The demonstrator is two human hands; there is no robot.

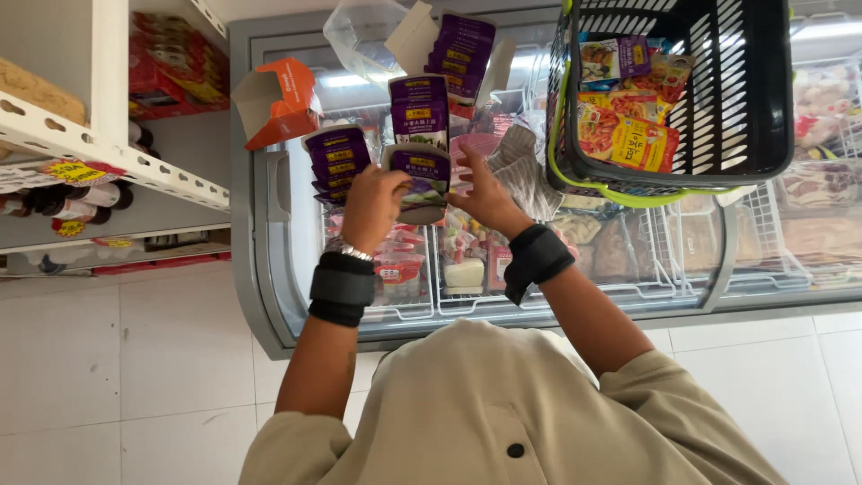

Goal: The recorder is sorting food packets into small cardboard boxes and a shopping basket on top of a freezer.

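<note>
Head view, with the chest freezer [260, 260] as the landmark throughout. Left of the freezer's rounded grey corner stands a white perforated metal shelf [108, 148] with dark bottles under it, and between shelf and freezer a strip of pale tiled floor [117, 359] lies open. On the freezer's sliding glass lid, near its left edge, sits an orange cardboard box [278, 101], flaps open. Just right of it, over the glass, the left hand [373, 202] is closed around a fanned stack of purple sachets [337, 162], flat and glossy; its wrist wears a black padded band and a metal bracelet. A single purple sachet [422, 184] is pinched between both hands above the middle of the lid; the right hand [480, 193] grips its right edge with fingers curled. More purple sachets [458, 49] lie farther back on the lid beside a clear plastic bag. At the freezer's right part rests a black slatted shopping basket [745, 90] with a lime-green rim, holding bright crinkled snack packets; its wall stands close beside the right hand.
</note>
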